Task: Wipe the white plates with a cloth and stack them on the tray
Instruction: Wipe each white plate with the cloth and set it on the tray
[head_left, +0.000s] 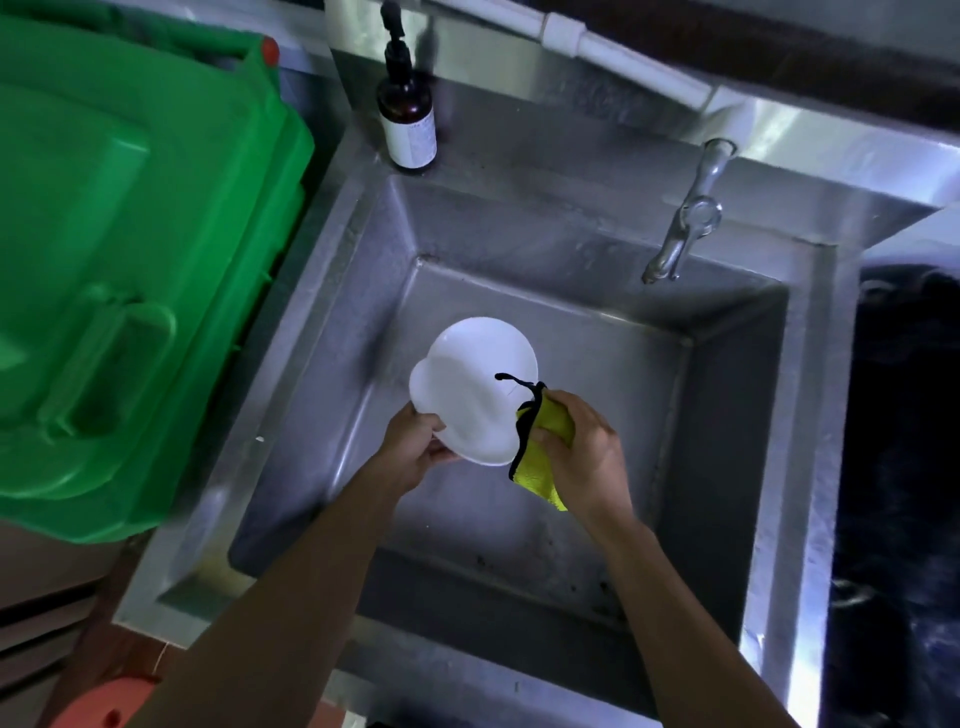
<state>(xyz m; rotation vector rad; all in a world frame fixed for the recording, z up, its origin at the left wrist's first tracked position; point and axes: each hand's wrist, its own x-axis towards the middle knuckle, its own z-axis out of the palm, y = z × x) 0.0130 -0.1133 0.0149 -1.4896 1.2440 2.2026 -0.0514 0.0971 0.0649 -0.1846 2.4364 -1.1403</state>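
Observation:
Over the steel sink basin I hold white plates (470, 387); two overlapping round rims show, one a little behind the other. My left hand (413, 447) grips their lower left edge. My right hand (584, 454) is closed on a yellow-green cloth (540, 457) with a black hem, pressed against the plates' lower right edge. A black loop of the cloth lies across the white surface. No tray is in view.
The steel sink (571, 519) has deep walls on all sides. A tap (683, 228) juts over its back right. A brown pump bottle (408, 111) stands on the back left rim. A green bin lid (119, 270) fills the left. Dark counter (904, 493) lies right.

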